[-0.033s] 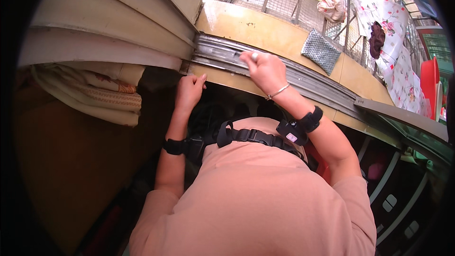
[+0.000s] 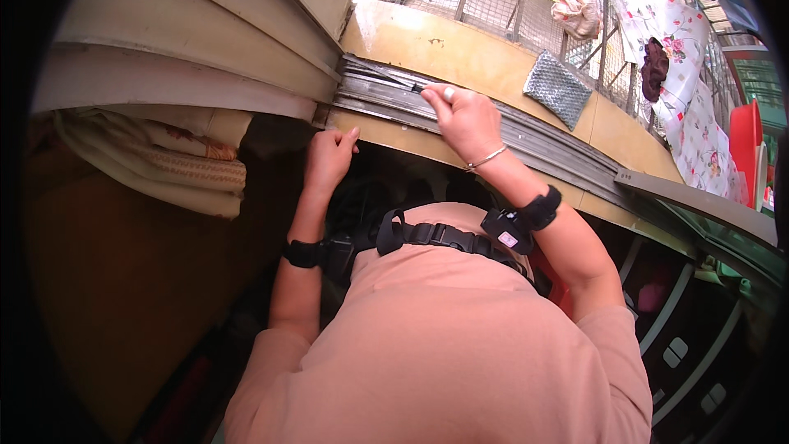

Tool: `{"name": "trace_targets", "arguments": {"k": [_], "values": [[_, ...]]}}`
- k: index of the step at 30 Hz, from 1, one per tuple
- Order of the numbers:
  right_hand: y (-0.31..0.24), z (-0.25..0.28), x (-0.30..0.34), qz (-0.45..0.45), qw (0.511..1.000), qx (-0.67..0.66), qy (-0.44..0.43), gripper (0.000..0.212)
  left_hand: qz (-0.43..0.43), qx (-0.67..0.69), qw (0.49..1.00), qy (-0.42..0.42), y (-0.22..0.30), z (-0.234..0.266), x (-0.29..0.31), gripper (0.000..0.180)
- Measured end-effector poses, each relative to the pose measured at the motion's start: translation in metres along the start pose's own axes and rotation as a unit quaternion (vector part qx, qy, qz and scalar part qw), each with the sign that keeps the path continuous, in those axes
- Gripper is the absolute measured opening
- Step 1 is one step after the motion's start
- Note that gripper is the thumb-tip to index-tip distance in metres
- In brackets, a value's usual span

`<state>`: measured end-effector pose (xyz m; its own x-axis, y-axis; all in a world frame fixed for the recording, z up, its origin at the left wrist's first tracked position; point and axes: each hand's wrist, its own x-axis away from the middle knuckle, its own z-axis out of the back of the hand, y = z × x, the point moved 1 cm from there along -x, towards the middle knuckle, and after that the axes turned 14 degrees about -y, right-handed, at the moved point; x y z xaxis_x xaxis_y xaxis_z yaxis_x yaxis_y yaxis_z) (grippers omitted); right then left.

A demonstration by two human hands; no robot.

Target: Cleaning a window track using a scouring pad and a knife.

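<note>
My right hand [image 2: 468, 123] is closed in a pinch over the metal sliding-window track [image 2: 534, 140]. A small, thin, dark-tipped thing [image 2: 417, 89] shows at its fingertips; its kind is too small to make out. A ring and a thin bracelet are on this hand and wrist. Beside the left end of the track, my left hand [image 2: 330, 158] is curled closed at the near edge of the yellowish sill [image 2: 386, 133]. Whatever its fingers hold, if anything, is hidden. Dark cloth [image 2: 275, 138] hangs just left of it.
A folded, patterned curtain [image 2: 164, 156] hangs at left below pale panelling [image 2: 189, 33]. Beyond the track, a silvery textured pad [image 2: 559, 89] lies on the outer ledge. Floral cloth [image 2: 670, 57] and a crumpled pale cloth [image 2: 577, 6] are by the window bars. A window frame [image 2: 699, 201] juts out at right.
My right hand has shifted slightly right along the track, and the dark tip at its fingers now shows more clearly. My left hand stays in place.
</note>
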<state>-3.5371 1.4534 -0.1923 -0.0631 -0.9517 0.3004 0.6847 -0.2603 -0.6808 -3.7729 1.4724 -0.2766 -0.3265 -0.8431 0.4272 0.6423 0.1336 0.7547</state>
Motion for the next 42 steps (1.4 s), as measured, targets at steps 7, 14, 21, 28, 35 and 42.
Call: {"name": "trace_targets", "arguments": {"k": [7,14,21,28,35,42], "values": [[0.002,-0.019,0.003,-0.002,0.990,0.087,-0.114,0.028,-0.009,0.003,1.000,-0.007,0.003,0.003,-0.002,0.043],[-0.009,-0.018,0.006,0.024,0.998,0.060,-0.007,0.024,-0.002,0.012,1.000,-0.008,0.002,0.004,0.000,0.042],[-0.002,-0.012,0.005,0.022,0.991,0.101,-0.081,0.025,-0.011,0.011,1.000,0.004,0.007,0.005,-0.001,0.042],[0.001,-0.004,-0.004,0.055,0.989,0.138,0.013,0.024,-0.001,0.001,1.000,-0.005,0.002,0.005,-0.001,0.042],[-0.003,-0.004,-0.003,-0.011,0.994,0.037,-0.103,0.026,-0.007,0.011,1.000,-0.005,0.003,0.006,0.000,0.042],[-0.013,0.004,-0.012,0.142,0.947,0.280,0.067,0.016,-0.031,0.021,0.999,0.000,0.005,0.006,0.000,0.042]]}}
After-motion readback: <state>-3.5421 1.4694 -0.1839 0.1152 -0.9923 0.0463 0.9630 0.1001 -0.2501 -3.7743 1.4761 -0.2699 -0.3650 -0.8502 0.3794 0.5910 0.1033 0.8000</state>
